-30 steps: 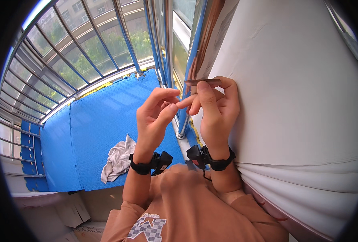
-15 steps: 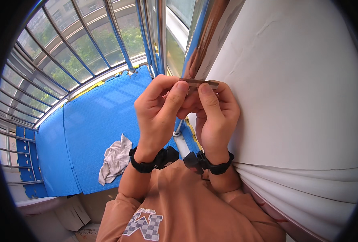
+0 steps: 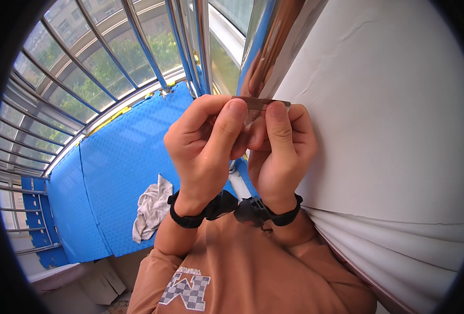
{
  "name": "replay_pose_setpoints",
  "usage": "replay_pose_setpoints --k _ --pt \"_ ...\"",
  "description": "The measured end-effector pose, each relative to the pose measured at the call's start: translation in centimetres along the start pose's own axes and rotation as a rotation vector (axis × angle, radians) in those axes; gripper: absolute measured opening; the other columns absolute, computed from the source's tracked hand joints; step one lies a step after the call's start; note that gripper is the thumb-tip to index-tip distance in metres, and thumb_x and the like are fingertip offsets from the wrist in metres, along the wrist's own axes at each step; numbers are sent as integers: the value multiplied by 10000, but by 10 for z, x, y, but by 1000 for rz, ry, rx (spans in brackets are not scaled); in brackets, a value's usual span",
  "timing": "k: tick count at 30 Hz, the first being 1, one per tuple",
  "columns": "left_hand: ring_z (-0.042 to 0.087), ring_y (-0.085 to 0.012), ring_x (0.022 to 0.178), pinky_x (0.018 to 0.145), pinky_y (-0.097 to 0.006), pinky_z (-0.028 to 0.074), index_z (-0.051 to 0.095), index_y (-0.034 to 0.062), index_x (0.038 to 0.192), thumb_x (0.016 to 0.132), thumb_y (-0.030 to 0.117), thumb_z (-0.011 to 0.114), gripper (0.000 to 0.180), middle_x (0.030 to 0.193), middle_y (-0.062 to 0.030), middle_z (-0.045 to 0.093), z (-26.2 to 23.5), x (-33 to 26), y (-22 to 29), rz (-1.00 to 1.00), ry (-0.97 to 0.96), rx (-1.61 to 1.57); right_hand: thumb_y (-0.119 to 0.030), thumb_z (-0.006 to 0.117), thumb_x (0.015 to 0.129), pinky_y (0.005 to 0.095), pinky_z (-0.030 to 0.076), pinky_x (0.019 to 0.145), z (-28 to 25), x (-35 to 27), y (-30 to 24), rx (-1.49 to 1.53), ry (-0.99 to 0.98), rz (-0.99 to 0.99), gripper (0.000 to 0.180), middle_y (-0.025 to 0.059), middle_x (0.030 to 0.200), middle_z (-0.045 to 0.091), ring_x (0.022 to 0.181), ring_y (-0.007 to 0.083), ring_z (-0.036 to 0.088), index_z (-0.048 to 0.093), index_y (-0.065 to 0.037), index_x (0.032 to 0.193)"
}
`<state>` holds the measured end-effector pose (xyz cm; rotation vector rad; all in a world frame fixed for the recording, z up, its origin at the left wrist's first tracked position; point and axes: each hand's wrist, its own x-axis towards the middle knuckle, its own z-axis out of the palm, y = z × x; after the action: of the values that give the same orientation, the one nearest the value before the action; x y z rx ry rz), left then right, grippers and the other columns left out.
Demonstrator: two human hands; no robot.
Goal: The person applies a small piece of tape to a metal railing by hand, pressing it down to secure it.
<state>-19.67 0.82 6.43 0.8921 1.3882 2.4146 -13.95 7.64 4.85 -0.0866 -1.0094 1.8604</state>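
Hands drawn closer together, left hand (image 3: 205,144) and right hand (image 3: 279,152) raised, both pinching a thin brown strip (image 3: 258,102)

Glazed balcony enclosure. Curved window grille (image 3: 75,78) from 9 to 12 o'clock, green trees in daylight behind. Blue foam floor mats (image 3: 117,172) at centre left, crumpled white cloth (image 3: 151,209) lying on them. White fabric panel (image 3: 388,131) at 3 o'clock, polished metal post (image 3: 266,47) at 12 o'clock.

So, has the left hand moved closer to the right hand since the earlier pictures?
Yes. The left hand has come up and right, off the blue mat, against the right hand at the thin strip.
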Motion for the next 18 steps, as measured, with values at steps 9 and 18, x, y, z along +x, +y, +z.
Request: replay_pose_setpoints --k 9,18 --pt "492 -42 511 440 -193 342 609 -60 899 931 41 605 106 654 -16 583 -7 -4 -3 -34 -57 45 -155 546 984 280 441 427 -7 -7 1 19 12 83 180 53 610 522 457 142 514 485 -10 896" --pt "533 -62 526 437 -210 373 610 -76 927 938 27 589 106 691 -47 609 -10 -2 -4 105 -115 180 -202 548 987 235 396 390 -13 -1 4 -13 -35 93 219 56 631 538 435 107 484 484 -10 903"
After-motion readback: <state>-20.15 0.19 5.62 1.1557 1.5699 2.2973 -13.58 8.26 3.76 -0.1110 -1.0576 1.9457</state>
